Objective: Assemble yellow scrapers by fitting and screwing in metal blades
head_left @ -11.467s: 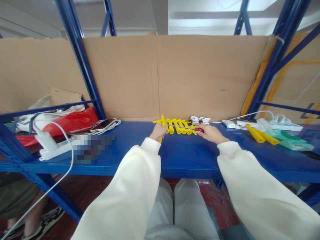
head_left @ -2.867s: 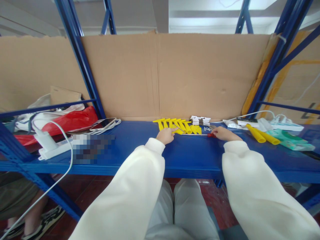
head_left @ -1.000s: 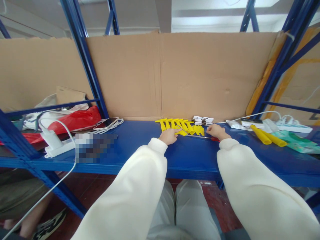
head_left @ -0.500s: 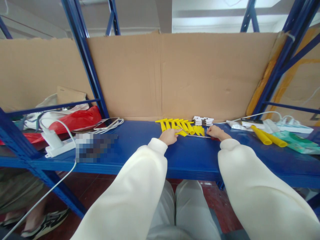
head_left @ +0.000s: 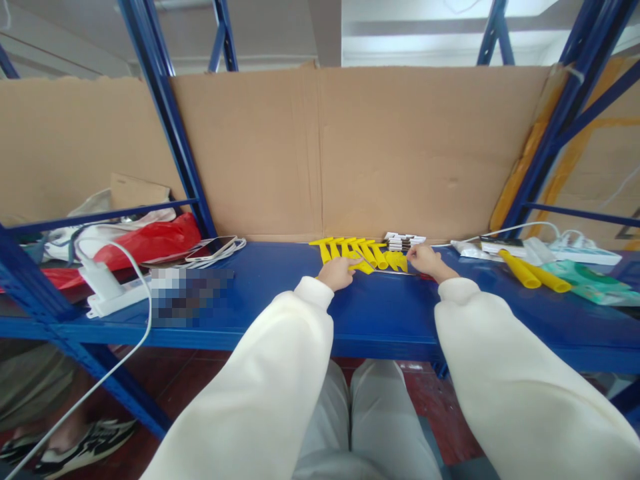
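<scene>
A row of several yellow plastic T-shaped pieces [head_left: 350, 249] lies on the blue shelf [head_left: 280, 293] against the cardboard back. My left hand [head_left: 337, 273] rests on the shelf, its fingers curled onto one loose yellow piece [head_left: 362, 266] in front of the row. My right hand [head_left: 425, 259] lies at the row's right end, fingertips bunched close to a small stack of white and black parts [head_left: 405, 241]; what they touch is too small to make out. A thin screwdriver [head_left: 397, 272] with a red handle lies flat on the shelf, partly under my right wrist.
A phone [head_left: 210, 248], a red bag [head_left: 145, 243] and a white power strip [head_left: 107, 293] with a cable lie at the left. Two yellow tubes [head_left: 533, 275], a teal packet [head_left: 585, 281] and another strip [head_left: 580, 254] sit right. Another person's shoe [head_left: 75, 448] is below left.
My right hand set the screwdriver down on the shelf and slid forward and left, towards the small stack. My left hand laid its yellow piece down and stays on it.
</scene>
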`<state>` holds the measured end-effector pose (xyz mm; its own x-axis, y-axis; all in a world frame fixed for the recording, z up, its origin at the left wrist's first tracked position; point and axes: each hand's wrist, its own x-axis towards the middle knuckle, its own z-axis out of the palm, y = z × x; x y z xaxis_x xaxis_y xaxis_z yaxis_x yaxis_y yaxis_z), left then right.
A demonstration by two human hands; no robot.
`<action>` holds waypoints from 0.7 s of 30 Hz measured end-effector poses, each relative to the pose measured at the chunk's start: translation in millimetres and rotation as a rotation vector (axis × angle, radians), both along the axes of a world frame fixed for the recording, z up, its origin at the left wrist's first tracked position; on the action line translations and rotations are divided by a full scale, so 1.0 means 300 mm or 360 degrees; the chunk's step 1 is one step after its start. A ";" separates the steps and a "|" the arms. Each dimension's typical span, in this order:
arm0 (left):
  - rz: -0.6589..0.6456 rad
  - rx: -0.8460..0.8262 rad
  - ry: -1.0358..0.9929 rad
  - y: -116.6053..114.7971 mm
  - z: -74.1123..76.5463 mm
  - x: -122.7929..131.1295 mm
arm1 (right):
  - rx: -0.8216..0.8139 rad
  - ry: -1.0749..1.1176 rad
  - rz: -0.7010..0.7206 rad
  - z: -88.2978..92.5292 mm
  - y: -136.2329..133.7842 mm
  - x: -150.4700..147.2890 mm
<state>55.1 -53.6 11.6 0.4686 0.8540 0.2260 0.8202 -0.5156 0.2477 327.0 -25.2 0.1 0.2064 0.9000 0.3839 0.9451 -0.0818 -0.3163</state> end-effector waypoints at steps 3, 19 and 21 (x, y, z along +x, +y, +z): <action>0.0008 0.0025 -0.0017 0.001 -0.002 0.002 | 0.0233 0.0318 0.0364 -0.007 0.012 -0.053; 0.0041 0.0093 -0.0014 0.002 0.002 0.008 | 0.0387 0.0397 0.1131 -0.046 0.057 -0.275; 0.0032 0.0087 -0.0011 0.002 0.002 0.009 | 0.0360 0.0389 0.1115 -0.048 0.054 -0.272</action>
